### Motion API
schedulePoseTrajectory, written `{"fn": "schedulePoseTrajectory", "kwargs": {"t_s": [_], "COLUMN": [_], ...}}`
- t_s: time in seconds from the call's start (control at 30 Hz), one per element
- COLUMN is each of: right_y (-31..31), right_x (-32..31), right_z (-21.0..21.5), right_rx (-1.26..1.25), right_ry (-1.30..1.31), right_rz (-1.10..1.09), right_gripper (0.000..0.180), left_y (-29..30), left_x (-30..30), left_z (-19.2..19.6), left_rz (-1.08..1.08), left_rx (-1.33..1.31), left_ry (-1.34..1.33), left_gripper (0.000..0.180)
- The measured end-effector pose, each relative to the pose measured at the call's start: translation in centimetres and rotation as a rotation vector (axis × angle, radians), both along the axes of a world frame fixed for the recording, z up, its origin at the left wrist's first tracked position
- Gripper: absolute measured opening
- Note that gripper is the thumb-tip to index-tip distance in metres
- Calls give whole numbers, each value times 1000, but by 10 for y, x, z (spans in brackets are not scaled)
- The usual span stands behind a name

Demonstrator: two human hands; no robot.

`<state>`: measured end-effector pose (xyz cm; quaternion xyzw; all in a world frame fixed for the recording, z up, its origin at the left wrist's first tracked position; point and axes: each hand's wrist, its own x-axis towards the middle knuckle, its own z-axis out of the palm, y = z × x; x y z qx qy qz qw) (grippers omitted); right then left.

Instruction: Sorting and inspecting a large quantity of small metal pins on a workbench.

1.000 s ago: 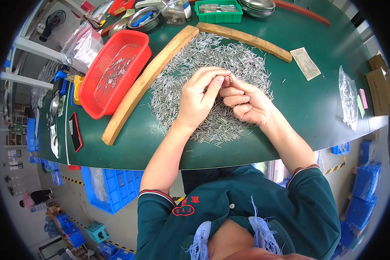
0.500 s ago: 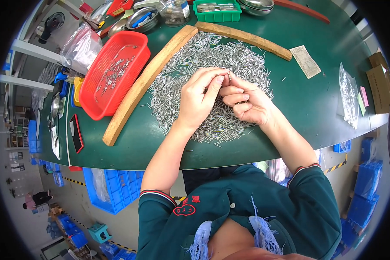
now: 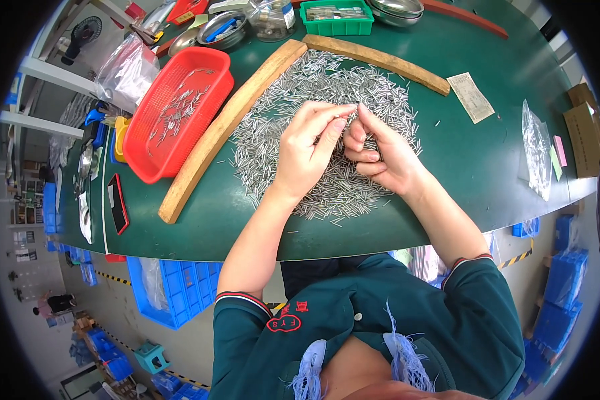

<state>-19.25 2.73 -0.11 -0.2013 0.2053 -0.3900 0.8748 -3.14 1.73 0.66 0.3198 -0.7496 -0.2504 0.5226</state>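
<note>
A wide pile of small silver metal pins (image 3: 340,193) covers the middle of the green table. Above it, my left hand (image 3: 305,148) has thumb and forefinger pinched together, with their tips beside my right hand (image 3: 390,157). The right hand's fingers are curled in, with the thumb pressed against the forefinger. Anything between the fingertips of either hand is too small to make out. To the left, a red plastic basket (image 3: 215,61) holds some loose pins. Two wooden bars (image 3: 230,127) border the pile on its left and far sides.
A green tray (image 3: 340,27), metal bowls (image 3: 225,30) and a clear jar (image 3: 271,19) stand at the far edge. A paper slip (image 3: 471,97) and a plastic bag (image 3: 535,150) lie to the right. A red-edged phone (image 3: 118,203) is at the left.
My right hand has drawn slightly right and its thumb now points up, its fingertips a little apart from the left ones. My left hand has barely moved.
</note>
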Motion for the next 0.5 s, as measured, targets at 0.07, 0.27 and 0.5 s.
{"fn": "schedulePoseTrajectory", "kwargs": {"t_s": [0.07,0.27,0.5], "right_y": [1,3,2], "right_x": [3,6,12], "right_z": [4,6,-6], "right_rx": [45,-184,-529], "right_ry": [191,457,809], "right_rz": [-163,-250,-389], "right_gripper": [35,33,31], "left_y": [0,-5,-6], "left_x": [1,5,7], "left_z": [2,-5,-3], "left_rz": [75,138,177], "left_rx": [115,-79,-226], "left_ry": [-69,-286,-466], "left_gripper": [18,23,28]}}
